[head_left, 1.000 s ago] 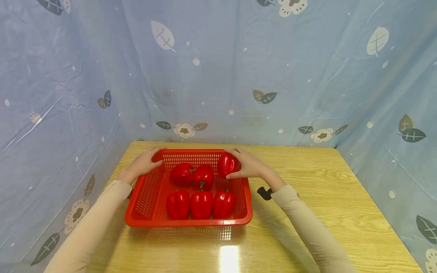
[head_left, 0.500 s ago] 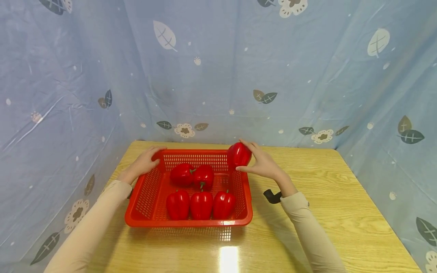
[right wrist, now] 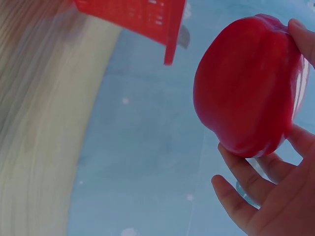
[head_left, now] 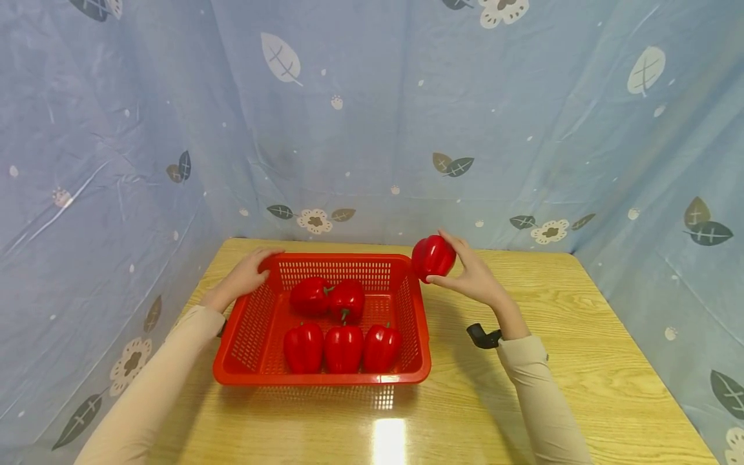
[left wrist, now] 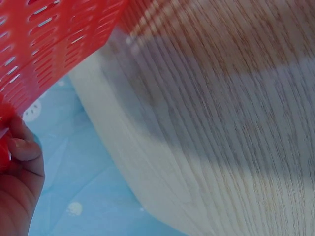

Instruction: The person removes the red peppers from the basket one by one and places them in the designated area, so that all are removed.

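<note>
A red bell pepper (head_left: 433,258) is in my right hand (head_left: 475,279), pinched between thumb and fingers. It is raised just beyond the far right corner of a red plastic basket (head_left: 322,380). In the right wrist view, the same pepper (right wrist: 246,88) appears apart from the basket wall (right wrist: 133,14). My left hand (head_left: 241,278) grips the basket's rim at the far left corner, its fingers curled at the edge in the left wrist view. Inside the basket, three peppers (head_left: 343,349) stand along the near side. Two more peppers (head_left: 310,296) lie behind them, stems pointing different ways.
The basket stands on the left part of a wood-grain table (head_left: 558,336). A blue patterned cloth (head_left: 372,129) hangs behind the table and at both sides. Black wrist gear (head_left: 484,337) sticks out from the right wrist.
My right hand has lifted the pepper out of the basket's far right corner and carried it rightward past the rim. My left hand has stayed on the basket.
</note>
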Demonstrator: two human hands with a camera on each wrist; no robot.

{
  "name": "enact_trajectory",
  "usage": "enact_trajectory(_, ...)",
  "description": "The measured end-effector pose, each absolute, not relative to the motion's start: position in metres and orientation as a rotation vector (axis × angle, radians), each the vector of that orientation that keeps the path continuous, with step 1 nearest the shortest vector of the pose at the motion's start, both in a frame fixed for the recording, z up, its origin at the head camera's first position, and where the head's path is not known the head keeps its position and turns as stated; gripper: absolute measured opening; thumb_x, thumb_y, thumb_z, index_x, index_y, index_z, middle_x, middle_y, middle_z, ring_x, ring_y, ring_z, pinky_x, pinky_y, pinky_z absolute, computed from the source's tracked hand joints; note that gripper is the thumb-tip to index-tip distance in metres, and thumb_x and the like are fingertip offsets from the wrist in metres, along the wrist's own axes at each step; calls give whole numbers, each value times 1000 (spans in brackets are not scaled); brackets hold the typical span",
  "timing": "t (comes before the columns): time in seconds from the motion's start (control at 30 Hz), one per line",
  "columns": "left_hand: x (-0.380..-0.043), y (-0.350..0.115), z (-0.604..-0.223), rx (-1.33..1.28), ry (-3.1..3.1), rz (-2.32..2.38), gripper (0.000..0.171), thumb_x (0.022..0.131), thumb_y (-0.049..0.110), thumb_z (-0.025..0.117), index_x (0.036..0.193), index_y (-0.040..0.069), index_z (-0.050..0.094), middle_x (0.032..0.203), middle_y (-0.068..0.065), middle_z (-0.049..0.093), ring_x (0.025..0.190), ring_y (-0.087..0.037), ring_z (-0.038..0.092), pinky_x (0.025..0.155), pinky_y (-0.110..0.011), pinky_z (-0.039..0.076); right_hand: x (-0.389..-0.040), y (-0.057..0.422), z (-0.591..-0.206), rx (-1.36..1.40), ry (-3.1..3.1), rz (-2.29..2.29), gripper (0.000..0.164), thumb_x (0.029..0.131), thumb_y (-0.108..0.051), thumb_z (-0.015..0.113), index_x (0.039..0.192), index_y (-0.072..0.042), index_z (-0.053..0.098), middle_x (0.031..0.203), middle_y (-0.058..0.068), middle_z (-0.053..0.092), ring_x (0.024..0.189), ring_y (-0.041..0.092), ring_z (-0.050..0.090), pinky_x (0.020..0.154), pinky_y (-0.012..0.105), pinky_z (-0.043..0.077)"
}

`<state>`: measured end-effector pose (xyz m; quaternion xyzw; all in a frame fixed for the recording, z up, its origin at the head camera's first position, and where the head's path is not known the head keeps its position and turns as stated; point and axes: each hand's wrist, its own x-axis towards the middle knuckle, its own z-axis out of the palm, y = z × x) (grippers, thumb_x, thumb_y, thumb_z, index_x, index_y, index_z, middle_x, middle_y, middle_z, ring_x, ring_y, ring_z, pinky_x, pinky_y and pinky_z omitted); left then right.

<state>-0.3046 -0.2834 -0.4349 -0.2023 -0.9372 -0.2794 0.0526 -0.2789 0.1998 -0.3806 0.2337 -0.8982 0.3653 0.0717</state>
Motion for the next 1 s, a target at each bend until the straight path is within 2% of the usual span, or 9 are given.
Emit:
enact_trajectory(0.33, -305, -283, -435, -611, -2847, -850, 55, 81, -11, 49, 135, 0, 44, 133, -25, 43, 124, -44, 38, 102, -58, 31, -274, 226, -393, 639, -2729, 1070, 91, 72, -41, 77, 146, -32, 25, 139, 13, 40, 126, 33, 39, 97, 62, 35)
enact_trajectory(1.0, -303, -281, -432, -595, -2855, -861, 55, 81, -12, 49, 135, -1, 43, 134, -26, 42, 125, -45, 37, 101, -59, 31, -265, 275, -424, 567, -2742, 1142, 89, 75, -32, 77, 146, -11, 27, 141, 19, 36, 125, 38, 36, 96, 61, 36)
